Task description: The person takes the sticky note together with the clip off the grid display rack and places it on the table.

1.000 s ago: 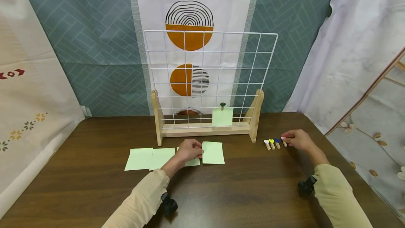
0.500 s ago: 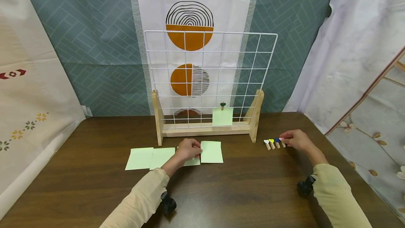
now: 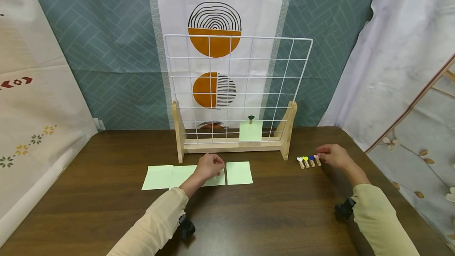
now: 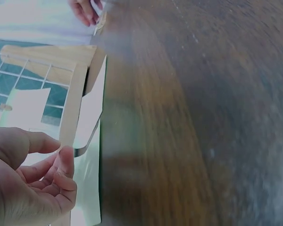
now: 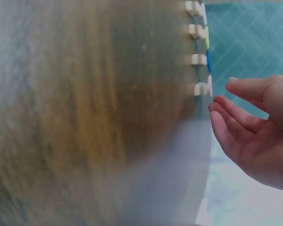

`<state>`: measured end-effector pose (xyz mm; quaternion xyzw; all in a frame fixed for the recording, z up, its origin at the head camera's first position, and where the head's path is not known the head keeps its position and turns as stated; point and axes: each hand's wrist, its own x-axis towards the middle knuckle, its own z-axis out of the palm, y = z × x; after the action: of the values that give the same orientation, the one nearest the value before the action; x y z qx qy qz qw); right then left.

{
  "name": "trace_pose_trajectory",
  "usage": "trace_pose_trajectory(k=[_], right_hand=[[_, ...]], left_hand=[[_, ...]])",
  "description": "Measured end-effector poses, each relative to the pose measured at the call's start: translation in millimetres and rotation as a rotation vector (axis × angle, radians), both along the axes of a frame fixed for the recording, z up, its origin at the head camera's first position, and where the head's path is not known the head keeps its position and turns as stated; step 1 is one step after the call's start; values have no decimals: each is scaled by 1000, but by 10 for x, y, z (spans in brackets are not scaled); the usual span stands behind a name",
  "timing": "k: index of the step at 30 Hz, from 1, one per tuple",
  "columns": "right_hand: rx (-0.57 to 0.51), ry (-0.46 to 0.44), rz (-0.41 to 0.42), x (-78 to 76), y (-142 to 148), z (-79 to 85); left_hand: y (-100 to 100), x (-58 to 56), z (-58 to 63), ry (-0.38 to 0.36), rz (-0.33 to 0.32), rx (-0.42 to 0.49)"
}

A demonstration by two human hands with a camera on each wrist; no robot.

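Observation:
In the head view my left hand (image 3: 209, 166) hovers over the third pale green sticky note (image 3: 215, 181) in a row on the table. Its thumb and index tips nearly meet, fingers loosely bent. Just right of them lies another green note (image 3: 239, 173), apart from the fingers; its near edge curls up in the left wrist view. My right hand (image 3: 335, 156) is beside a small wooden clothespin with a pink heart (image 3: 317, 159). In the right wrist view thumb and fingers stand apart, with the pink-heart clothespin (image 5: 203, 88) just beyond their tips.
White (image 3: 300, 160), yellow (image 3: 306, 160) and blue (image 3: 311, 160) heart clothespins stand in line left of the pink one. Behind, a white wire grid (image 3: 227, 78) stands on a wooden base, with a note (image 3: 251, 131) clipped by a green-heart clothespin (image 3: 251, 118). More notes (image 3: 157, 177) lie left.
The right note shifted slightly left, then was let go and settled flat as the left hand drew back. The pink clothespin moved left toward the blue one, and the right fingers released it.

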<state>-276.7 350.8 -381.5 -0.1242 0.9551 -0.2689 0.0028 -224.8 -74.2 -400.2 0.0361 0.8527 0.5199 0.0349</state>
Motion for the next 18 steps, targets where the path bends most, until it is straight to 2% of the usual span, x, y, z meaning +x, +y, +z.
trace_pose_trajectory(k=[4,12,18], right_hand=[[37,77,18,2,-81,44],[2,160,36,51,-375,246],[-34,199,48,99,-562,377]], left_hand=[[-92,25,31,38,10,-30],[-332,69,66,174,-10,-147],[-331,73,193,280,-55,-213]])
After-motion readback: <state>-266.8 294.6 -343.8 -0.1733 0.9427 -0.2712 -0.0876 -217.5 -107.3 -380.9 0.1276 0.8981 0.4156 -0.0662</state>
